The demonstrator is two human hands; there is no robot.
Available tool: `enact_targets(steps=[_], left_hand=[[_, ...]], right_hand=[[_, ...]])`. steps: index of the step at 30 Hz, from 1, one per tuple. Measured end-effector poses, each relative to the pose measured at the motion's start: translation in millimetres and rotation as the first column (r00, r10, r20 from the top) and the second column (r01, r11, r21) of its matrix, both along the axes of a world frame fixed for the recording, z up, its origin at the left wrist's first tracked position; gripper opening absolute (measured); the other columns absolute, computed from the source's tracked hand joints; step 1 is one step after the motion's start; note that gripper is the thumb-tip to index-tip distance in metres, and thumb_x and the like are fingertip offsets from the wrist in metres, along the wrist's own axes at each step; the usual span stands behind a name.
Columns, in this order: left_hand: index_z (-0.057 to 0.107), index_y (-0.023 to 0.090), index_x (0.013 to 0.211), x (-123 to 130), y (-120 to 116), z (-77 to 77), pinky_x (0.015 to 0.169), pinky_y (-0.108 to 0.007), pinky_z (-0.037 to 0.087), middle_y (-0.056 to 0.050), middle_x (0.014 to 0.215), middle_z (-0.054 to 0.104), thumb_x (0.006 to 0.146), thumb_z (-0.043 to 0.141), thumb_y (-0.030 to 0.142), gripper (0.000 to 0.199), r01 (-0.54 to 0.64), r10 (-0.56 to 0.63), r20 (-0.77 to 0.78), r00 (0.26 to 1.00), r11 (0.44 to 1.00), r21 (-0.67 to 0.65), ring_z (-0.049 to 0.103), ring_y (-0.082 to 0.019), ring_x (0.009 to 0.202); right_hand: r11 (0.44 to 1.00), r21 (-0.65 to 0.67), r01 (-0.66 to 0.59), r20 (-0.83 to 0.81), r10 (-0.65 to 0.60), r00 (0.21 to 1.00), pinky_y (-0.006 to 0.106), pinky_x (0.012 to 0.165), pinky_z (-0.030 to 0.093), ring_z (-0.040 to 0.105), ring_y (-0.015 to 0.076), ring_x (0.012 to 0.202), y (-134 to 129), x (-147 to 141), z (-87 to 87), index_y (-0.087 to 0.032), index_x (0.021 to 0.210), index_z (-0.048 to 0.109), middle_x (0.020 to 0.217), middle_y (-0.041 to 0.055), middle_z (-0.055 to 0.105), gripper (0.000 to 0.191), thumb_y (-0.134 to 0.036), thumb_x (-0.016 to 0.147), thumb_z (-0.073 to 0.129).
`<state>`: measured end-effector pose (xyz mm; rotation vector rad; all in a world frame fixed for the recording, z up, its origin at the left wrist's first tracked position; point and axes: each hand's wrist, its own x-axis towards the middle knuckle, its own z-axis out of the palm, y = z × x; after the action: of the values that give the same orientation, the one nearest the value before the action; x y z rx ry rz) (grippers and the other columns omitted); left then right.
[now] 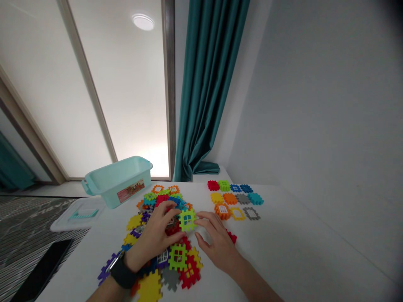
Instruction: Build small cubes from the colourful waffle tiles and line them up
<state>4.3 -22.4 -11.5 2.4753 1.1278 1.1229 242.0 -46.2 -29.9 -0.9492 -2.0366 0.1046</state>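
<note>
A lime green window-frame piece (187,219) is raised over the pile of coloured toothed pieces, between my two hands. My left hand (157,233), with a black watch on its wrist, reaches over the pile, its fingers at the left edge of the green piece. On the other side my right hand (217,241) has its fingertips at the piece's right edge, thumb apart below. Another lime green window piece (178,257) and a red window piece (190,272) lie at the near end of the pile. A red piece (232,237) is partly hidden behind my right hand.
Sorted pieces form rows at the back right, among them an orange window stack (222,211) and a grey frame (251,213). A mint basket (119,178) stands back left, beside a clear lid (78,214). A black flat object (42,270) lies at the lower left.
</note>
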Motion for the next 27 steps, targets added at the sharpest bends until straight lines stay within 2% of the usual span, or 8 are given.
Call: enact_targets(steps=[11,27], left_hand=[[0.061,0.026,0.124,1.1,-0.6,-1.6,0.104,-0.049,0.049,-0.013,0.132,0.057,0.081,0.079,0.028,0.047,0.025,-0.024,-0.032,0.999,0.999,0.021,0.056,-0.032,0.121],[0.059,0.026,0.127,1.8,-2.0,-0.5,0.104,-0.048,0.049,-0.012,0.131,0.057,0.083,0.078,0.028,0.047,0.025,-0.025,-0.046,0.999,1.000,0.006,0.056,-0.032,0.122]], right_hand=[[1.000,-0.004,0.003,-0.067,-0.003,0.998,0.044,0.094,0.055,0.065,0.0246,0.109,0.8,-0.3,0.8,-0.026,0.111,0.064,0.116,0.0087,0.068,0.022,-0.015,0.094,0.055],[0.999,-0.047,-0.016,-0.075,0.012,0.997,0.044,0.096,0.053,0.062,0.0247,0.111,-1.0,-0.1,2.8,-0.026,0.110,0.061,0.118,0.0078,0.067,0.023,-0.013,0.092,0.055]])
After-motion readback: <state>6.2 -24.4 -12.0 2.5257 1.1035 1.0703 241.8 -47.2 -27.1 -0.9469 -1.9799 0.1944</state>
